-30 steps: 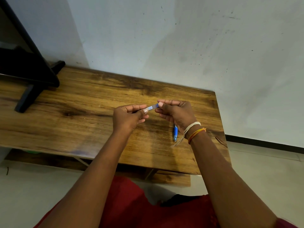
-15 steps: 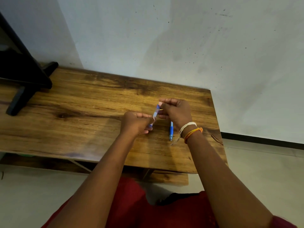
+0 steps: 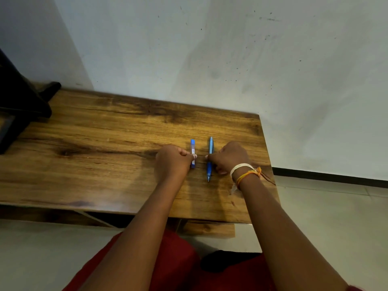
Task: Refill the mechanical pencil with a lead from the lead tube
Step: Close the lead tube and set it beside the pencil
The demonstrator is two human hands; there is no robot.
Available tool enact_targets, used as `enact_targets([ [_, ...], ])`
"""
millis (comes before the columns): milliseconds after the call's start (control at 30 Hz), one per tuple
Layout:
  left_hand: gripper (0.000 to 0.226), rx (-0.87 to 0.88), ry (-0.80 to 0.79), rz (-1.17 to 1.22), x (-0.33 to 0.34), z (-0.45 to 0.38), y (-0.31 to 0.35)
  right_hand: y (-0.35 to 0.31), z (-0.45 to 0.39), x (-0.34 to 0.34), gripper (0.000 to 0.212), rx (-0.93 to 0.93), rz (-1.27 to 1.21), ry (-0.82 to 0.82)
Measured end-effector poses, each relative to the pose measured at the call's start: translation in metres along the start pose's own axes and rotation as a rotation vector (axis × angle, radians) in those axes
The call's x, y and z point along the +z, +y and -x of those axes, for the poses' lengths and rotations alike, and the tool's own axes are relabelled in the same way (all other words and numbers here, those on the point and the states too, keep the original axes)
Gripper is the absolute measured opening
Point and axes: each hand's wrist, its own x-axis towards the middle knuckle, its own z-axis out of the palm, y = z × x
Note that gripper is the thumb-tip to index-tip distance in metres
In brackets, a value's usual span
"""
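Observation:
A small blue lead tube [image 3: 192, 146] with a white label lies lengthwise on the wooden table [image 3: 105, 143], its near half pinched by the fingers of my left hand [image 3: 173, 159]. Just to its right a blue mechanical pencil [image 3: 210, 152] lies parallel, tip pointing toward me. My right hand [image 3: 228, 157] rests on the table with its fingers closed around the pencil's middle. The two hands are a short gap apart. Thread bands circle my right wrist [image 3: 244, 172].
A black stand or monitor base [image 3: 19, 106] occupies the table's far left. A grey wall rises right behind the table. The table's right edge [image 3: 270, 164] is close to my right hand, with tiled floor beyond. A lower shelf [image 3: 207, 228] shows under the front edge.
Both hands held the lead tube in the air between them; now the tube is down on the table in my left hand, and my right hand has moved onto the pencil.

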Motion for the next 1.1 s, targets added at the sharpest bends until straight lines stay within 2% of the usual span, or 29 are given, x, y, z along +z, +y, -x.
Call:
enact_targets([
  [233,0.024,0.031,0.061,-0.077,0.007,-0.012,0.002,-0.002,-0.006,0.004,0.027,-0.042,-0.121,0.029],
  [533,0.016,0.127,0.035,-0.116,0.004,-0.012,-0.004,-0.005,-0.006,0.009,0.027,-0.036,-0.192,0.044],
  [667,0.007,0.245,0.004,-0.105,-0.002,-0.014,-0.009,0.001,-0.012,0.001,0.027,0.031,-0.278,-0.002],
  [800,0.035,0.406,0.039,-0.228,-0.005,-0.018,-0.029,0.008,-0.02,-0.002,0.014,0.079,-0.36,-0.094],
  [900,0.041,0.567,0.097,-0.389,0.002,-0.015,-0.04,0.013,-0.02,0.002,0.019,0.03,-0.386,-0.047],
  [1000,0.04,0.612,0.116,-0.425,0.008,-0.016,-0.04,0.014,-0.02,0.005,0.022,0.013,-0.336,-0.013],
  [1100,0.04,0.63,0.138,-0.463,0.01,-0.022,-0.039,0.012,-0.019,0.002,0.022,0.043,-0.363,-0.058],
])
